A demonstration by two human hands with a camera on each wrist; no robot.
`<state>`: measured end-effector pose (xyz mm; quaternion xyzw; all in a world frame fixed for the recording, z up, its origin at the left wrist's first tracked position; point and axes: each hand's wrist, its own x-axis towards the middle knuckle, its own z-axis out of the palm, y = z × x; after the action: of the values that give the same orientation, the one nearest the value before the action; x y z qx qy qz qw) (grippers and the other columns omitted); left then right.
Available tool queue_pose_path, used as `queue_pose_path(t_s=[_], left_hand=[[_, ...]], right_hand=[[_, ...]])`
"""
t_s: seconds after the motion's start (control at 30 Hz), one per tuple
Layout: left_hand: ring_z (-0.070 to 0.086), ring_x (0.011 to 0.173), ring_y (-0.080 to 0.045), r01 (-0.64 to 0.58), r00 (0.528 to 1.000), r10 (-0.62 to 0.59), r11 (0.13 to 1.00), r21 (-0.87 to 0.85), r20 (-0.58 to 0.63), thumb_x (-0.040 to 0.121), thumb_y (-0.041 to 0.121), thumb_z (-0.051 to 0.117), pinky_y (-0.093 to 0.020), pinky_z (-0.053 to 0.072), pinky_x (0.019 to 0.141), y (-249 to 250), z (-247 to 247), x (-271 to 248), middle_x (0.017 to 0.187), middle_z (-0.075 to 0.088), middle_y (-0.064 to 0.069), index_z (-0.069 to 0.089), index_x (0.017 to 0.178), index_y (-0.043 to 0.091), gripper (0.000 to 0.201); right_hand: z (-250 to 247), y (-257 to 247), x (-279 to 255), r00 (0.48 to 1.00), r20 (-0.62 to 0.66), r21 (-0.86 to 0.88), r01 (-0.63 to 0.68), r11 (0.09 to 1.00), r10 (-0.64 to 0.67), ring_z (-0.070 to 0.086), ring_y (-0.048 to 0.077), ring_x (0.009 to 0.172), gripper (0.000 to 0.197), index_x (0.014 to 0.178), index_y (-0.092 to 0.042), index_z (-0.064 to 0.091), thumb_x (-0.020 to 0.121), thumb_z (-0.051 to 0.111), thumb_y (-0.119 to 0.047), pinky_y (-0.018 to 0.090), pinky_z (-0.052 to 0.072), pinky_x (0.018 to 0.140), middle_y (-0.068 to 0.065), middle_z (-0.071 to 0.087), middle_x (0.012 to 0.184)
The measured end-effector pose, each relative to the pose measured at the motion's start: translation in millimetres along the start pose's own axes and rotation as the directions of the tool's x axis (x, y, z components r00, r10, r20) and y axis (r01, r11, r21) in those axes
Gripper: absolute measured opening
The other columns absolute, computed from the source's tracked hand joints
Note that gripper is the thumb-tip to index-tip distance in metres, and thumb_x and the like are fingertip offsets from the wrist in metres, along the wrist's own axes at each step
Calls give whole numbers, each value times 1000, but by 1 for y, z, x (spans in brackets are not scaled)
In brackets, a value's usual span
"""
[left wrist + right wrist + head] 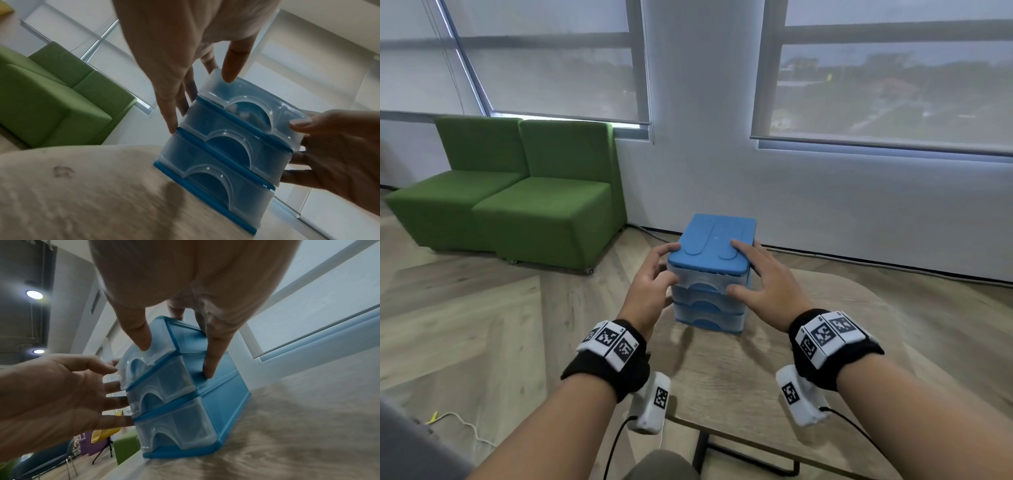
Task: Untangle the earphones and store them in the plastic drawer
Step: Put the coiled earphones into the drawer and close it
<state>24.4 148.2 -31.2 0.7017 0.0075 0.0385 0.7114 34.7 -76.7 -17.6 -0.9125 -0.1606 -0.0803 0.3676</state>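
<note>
Two bare hands flank a small blue plastic three-drawer cabinet (714, 274) that stands upright on the light wood-grain tabletop (825, 359). The cabinet has a blue ribbed top and three stacked translucent drawers with arched blue recesses on their fronts.

Left hand (654, 284): positioned at the cabinet's left side. Its fingers are spread and nearly straight, with the tips lying along the left wall; the thumb tip touches the left end of the top translucent drawer (252, 107) front. The fingers are not curled round any part.

Right hand (770, 284): positioned at the cabinet's right side. Its fingers run straight along the right wall and over the top edge; the thumb tip presses on the right end of the top drawer front. This hand likewise clasps nothing.

Top drawer: in both wrist views its front stands slightly proud of the two drawers beneath it. The lower two drawers sit flush in the frame.

Earphones: small pale shapes show faintly through the top drawer's front in the left wrist view; whether these are the earphones cannot be told.

Surroundings: two green upholstered chairs (517, 192) stand on the wooden floor to the left, beneath windows with lowered roller blinds (893, 85).
</note>
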Motion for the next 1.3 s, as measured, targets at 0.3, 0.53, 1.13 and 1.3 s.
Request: queue_pose_path(t_s=[0.3, 0.53, 1.13, 1.3], left_hand=[[65, 115, -31, -44, 998, 44, 999, 0, -48, 94, 10, 55, -60, 57, 95, -5, 5, 1, 125, 65, -12, 64, 121, 45, 45], [65, 114, -29, -47, 998, 47, 999, -2, -45, 96, 10, 57, -59, 58, 93, -4, 4, -2, 124, 65, -10, 64, 121, 45, 43], [62, 115, -28, -33, 995, 39, 997, 73, -92, 90, 24, 49, -64, 54, 97, -9, 12, 3, 121, 66, -2, 60, 121, 53, 43], [63, 115, -28, -22, 994, 32, 996, 91, -103, 92, 22, 49, -63, 54, 98, -11, 10, 5, 120, 66, -3, 60, 121, 53, 44]], right_hand=[[11, -1, -2, 998, -47, 67, -37, 997, 40, 38, 19, 145, 75, 151, -42, 38, 80, 58, -52, 36, 32, 120, 1, 38, 160], [12, -3, -4, 997, -63, 70, -33, 997, 38, 46, 18, 136, 68, 150, -38, 41, 86, 65, -38, 32, 38, 113, -1, 44, 155], [17, -1, -1, 994, -91, 94, -51, 994, 60, 42, 19, 143, 74, 149, -39, 43, 76, 52, -51, 46, 40, 116, 2, 49, 153], [16, -5, -1, 994, -88, 84, -55, 995, 63, 43, 20, 142, 73, 149, -37, 42, 78, 54, -46, 46, 40, 116, 3, 49, 152]])
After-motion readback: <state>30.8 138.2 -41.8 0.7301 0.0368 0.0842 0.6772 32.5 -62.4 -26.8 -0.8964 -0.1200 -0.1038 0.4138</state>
